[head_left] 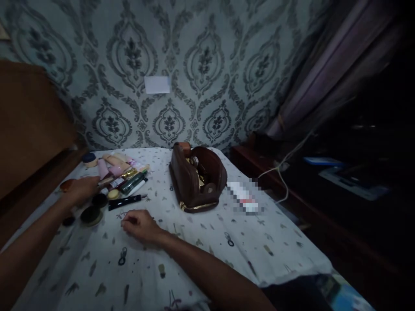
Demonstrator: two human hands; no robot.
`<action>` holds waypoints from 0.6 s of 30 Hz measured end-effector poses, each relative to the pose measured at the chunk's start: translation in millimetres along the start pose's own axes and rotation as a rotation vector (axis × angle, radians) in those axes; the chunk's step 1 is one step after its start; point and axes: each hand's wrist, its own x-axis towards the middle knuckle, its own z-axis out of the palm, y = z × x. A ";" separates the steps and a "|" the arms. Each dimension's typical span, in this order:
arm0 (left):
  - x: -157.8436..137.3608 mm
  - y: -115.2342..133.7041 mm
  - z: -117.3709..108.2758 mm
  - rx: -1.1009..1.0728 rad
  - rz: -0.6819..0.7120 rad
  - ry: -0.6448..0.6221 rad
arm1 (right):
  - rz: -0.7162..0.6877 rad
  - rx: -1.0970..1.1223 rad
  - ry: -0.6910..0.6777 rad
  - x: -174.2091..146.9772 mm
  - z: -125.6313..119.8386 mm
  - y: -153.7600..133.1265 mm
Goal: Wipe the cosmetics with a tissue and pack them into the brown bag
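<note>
My left hand (81, 190) is over the left side of a group of cosmetics, beside a pink tube (103, 168) and a reddish-brown rounded thing (66, 185). Its fingers are too dim to tell whether they grip anything. My right hand (141, 224) rests on the cloth with fingers curled in and thumb against them, nothing visible inside. Just beyond it lies a black tube (126, 202). A green bottle (132, 182), a white pen-like tube (138, 187) and a dark round compact (91, 215) lie close by. The brown zip bag (184, 181) stands unzipped, with small items inside.
A white patterned cloth (201, 255) covers the table. Right of the bag lies a blurred-out white pack (243, 196). A brown wooden panel (32, 103) borders the left, and a patterned wall (207, 112) rises behind. A pale cable (287, 181) hangs on the right.
</note>
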 end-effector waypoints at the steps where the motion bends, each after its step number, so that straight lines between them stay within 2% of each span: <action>1: -3.3 1.1 -2.9 0.021 0.005 0.016 | -0.001 0.017 0.003 -0.7 -0.4 0.0; 5: -28.5 11.8 -20.6 0.142 0.012 0.174 | -0.021 0.005 0.079 -2.8 -0.8 -0.6; 8: -49.0 21.3 -29.0 0.107 0.066 0.227 | -0.096 -0.082 0.201 -1.0 -5.2 -2.9; 10: -59.8 26.2 -28.1 -0.005 0.168 0.218 | -0.157 -0.151 0.271 0.9 -11.7 -5.7; 12: -69.3 30.8 -24.1 -0.166 0.341 0.155 | -0.208 -0.202 0.292 1.1 -19.3 -8.9; 15: -81.4 39.7 -19.1 -0.373 0.601 0.005 | -0.214 -0.197 0.130 -4.6 -28.5 -11.9; 16: -84.2 43.2 -18.2 -0.411 0.639 -0.013 | -0.162 -0.144 0.050 -8.2 -30.5 -12.0; 18: -87.4 50.4 -16.0 -0.513 0.660 -0.011 | -0.069 0.008 -0.001 -16.5 -32.5 -11.2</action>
